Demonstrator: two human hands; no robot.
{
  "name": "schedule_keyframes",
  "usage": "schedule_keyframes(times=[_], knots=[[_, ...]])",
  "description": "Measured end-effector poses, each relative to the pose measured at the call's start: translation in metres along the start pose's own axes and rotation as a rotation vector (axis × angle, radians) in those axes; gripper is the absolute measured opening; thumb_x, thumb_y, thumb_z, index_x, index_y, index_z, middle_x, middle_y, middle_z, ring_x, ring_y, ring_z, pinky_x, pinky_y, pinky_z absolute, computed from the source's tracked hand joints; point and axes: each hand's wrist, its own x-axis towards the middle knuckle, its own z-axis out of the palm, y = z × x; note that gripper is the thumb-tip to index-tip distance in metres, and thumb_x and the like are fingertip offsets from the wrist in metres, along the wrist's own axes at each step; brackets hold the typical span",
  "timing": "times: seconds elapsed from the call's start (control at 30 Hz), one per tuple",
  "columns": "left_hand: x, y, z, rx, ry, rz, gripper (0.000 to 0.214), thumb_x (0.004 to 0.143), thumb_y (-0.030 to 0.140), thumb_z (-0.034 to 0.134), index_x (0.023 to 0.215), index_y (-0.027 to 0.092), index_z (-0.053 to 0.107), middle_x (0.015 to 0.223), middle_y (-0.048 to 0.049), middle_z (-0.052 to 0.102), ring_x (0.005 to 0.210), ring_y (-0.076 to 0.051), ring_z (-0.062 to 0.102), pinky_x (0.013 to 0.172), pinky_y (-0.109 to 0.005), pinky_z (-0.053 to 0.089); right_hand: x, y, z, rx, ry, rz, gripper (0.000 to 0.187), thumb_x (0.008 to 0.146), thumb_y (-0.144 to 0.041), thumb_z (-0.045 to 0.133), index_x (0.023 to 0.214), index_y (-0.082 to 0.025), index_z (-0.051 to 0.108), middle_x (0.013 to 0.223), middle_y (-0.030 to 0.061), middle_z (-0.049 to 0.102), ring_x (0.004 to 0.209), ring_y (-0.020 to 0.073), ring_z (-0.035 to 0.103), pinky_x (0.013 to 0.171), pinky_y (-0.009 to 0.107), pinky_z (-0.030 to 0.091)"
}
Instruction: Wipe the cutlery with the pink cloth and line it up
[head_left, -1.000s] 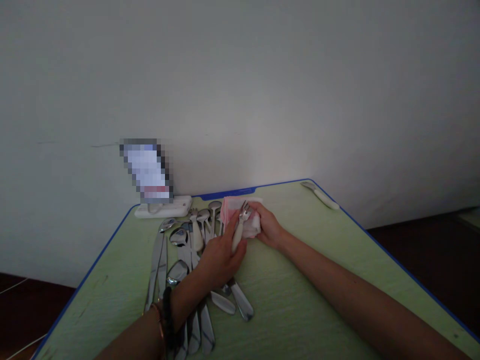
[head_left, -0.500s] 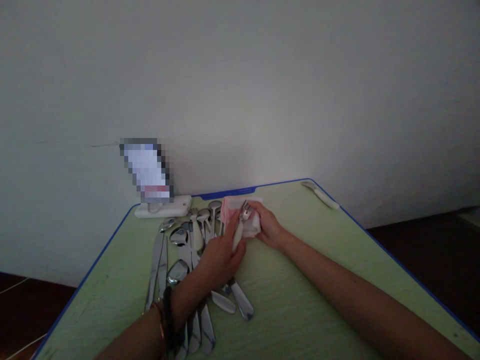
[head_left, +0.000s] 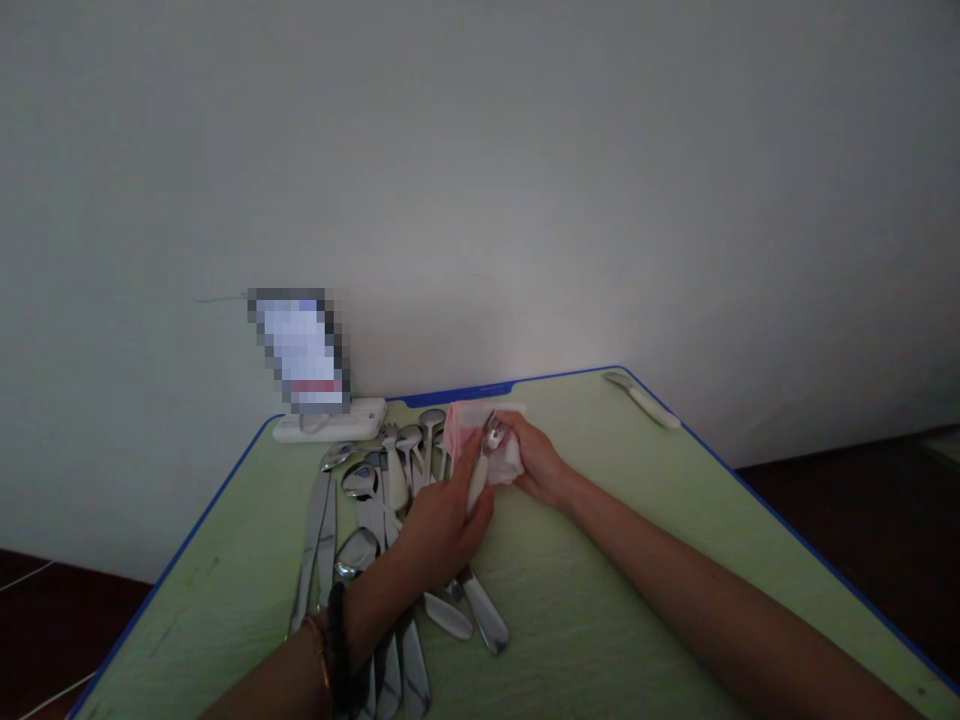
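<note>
Left of pink cloth [head_left: 459, 430], phone screen [head_left: 300, 350] pixelated past reading; near-left of cloth, left hand [head_left: 442, 525] masks part of fork handle [head_left: 477, 484] and cutlery pile [head_left: 361, 482]; behind cloth, right hand's [head_left: 541, 465] fingers seemingly tucked from view.

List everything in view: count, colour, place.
Wall: 1, grey, background
Floor: 1, dark, lower left and right
Thin lines: 2, whitish, lower left
Table: 1, green, blue-edged, before the wall
Base: 1, white, table's far left corner
Screen: 1, pale and dark, blurred, above base
Cutlery pile: at least 8, silvery, some white-handled, left of centre
Lone utensil: 1, silvery, white-handled, far right corner
Held fork: 1, silvery, white-handled, table's middle
Cloth: 1, pink and white, behind held fork
Bands: at least 2, black and coppery, left wrist
Left hand: 1, bare, gripping fork
Right hand: 1, bare, holding cloth
</note>
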Motion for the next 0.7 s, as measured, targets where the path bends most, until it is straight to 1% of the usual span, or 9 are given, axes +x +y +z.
schedule_keyframes(times=[0.13, 0.23, 0.33, 0.43, 0.7], knots=[[-0.0001, 0.0006, -0.0004, -0.004, -0.006, -0.001, 0.063, 0.09, 0.034, 0.03, 0.142, 0.005, 0.009, 0.08, -0.0132, 0.068, 0.067, -0.027, 0.065, 0.065, -0.037, 0.047, 0.0016, 0.0014, -0.002, -0.025, -0.014, -0.01, 0.018, 0.072, -0.031, 0.053, 0.061, -0.017, 0.056, 0.05, -0.0024, 0.058, 0.042, 0.0102, 0.049, 0.042, 0.022, 0.036], [-0.0002, 0.0009, -0.0005, -0.009, -0.004, -0.001, 0.063, 0.09, 0.034, 0.03, 0.142, 0.007, 0.008, 0.08, -0.0122, 0.069, 0.067, -0.026, 0.065, 0.065, -0.036, 0.047, 0.0013, 0.001, -0.0014, -0.045, -0.014, -0.007, 0.019, 0.072, -0.031, 0.052, 0.06, -0.017, 0.055, 0.048, -0.0025, 0.057, 0.041, 0.0103, 0.048, 0.041, 0.022, 0.035], [-0.0003, 0.0012, -0.0009, -0.017, -0.003, -0.003, 0.063, 0.09, 0.034, 0.031, 0.142, 0.009, 0.007, 0.084, -0.0128, 0.069, 0.069, -0.026, 0.065, 0.066, -0.036, 0.047, 0.0006, 0.0004, -0.0004, -0.05, 0.009, -0.005, 0.02, 0.073, -0.031, 0.05, 0.059, -0.017, 0.054, 0.047, -0.0029, 0.056, 0.039, 0.0104, 0.047, 0.039, 0.022, 0.033], [-0.0002, 0.0021, -0.0018, -0.027, -0.007, -0.004, 0.063, 0.089, 0.033, 0.032, 0.142, 0.01, 0.007, 0.086, -0.0124, 0.069, 0.07, -0.025, 0.066, 0.067, -0.035, 0.047, 0.0011, 0.0006, -0.0008, -0.043, 0.012, -0.001, 0.019, 0.072, -0.03, 0.051, 0.059, -0.017, 0.054, 0.048, -0.0027, 0.057, 0.04, 0.0104, 0.048, 0.04, 0.022, 0.035], [-0.0009, 0.0017, -0.0011, -0.038, 0.002, 0.009, 0.063, 0.089, 0.033, 0.035, 0.142, 0.014, 0.009, 0.082, -0.0086, 0.069, 0.067, -0.023, 0.065, 0.065, -0.032, 0.047, 0.0042, 0.0022, -0.0042, -0.044, -0.011, -0.001, 0.018, 0.071, -0.03, 0.051, 0.06, -0.017, 0.054, 0.049, -0.0025, 0.057, 0.041, 0.0107, 0.048, 0.04, 0.023, 0.035]])
